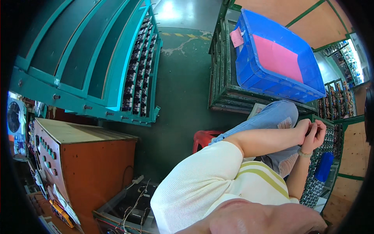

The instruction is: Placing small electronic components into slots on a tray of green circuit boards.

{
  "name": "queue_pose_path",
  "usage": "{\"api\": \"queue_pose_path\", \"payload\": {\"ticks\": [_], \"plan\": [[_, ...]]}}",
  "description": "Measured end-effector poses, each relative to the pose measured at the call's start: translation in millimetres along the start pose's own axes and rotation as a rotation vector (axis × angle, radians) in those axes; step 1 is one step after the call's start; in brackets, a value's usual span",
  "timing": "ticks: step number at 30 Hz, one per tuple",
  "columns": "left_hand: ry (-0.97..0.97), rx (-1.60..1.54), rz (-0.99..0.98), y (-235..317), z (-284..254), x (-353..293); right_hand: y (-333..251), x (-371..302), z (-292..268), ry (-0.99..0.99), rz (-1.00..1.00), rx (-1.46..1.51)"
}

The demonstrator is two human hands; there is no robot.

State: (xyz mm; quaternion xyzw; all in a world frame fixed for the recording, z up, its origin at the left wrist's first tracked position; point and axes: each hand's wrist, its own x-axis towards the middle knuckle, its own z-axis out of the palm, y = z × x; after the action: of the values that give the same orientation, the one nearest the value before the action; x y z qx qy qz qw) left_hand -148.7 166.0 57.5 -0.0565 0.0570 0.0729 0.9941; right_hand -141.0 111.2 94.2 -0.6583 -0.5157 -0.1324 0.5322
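Below the blue bin (269,86), left hand (304,132) and right hand (314,138) meet, fingers curled inward — around what, if anything, I cannot tell. Rows of small parts (311,190) lie farther below the bin (presumably for easy reach).

The room was moderately bright, under a cool light. At its far end the floor (182,82) gave back a strong white glare, and another patch near the right rim was almost washed out. One inner side of the teal rack (72,93) shone cyan, while beside the orange-brown cabinet (99,171) it was dim. The left hand (303,131) and the right hand (314,141) looked fairly sharp, with shade between them. Straight edges curved, and black filled the corners.
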Motion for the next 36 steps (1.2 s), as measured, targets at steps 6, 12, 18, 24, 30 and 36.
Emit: {"api": "queue_pose_path", "payload": {"ticks": [6,12,18,24,30,36], "plan": [[0.001,-0.029,-0.001,-10,-21,23,15,-5,-5,-0.014,0.012,0.010],[0.099,-0.031,0.075,-17,-17,19,22,-8,-4,0.011,0.069,0.029],[0.243,-0.017,-0.019,-39,-39,62,33,-6,-18,0.152,0.121,0.088],[0.073,0.010,-0.182,-57,-61,93,51,7,-29,0.229,0.174,0.148],[0.061,0.221,-0.250,-56,-53,127,73,32,-58,0.235,0.309,0.285],[0.035,0.410,-0.545,-31,-37,199,137,23,-128,0.545,0.629,0.655]]}}
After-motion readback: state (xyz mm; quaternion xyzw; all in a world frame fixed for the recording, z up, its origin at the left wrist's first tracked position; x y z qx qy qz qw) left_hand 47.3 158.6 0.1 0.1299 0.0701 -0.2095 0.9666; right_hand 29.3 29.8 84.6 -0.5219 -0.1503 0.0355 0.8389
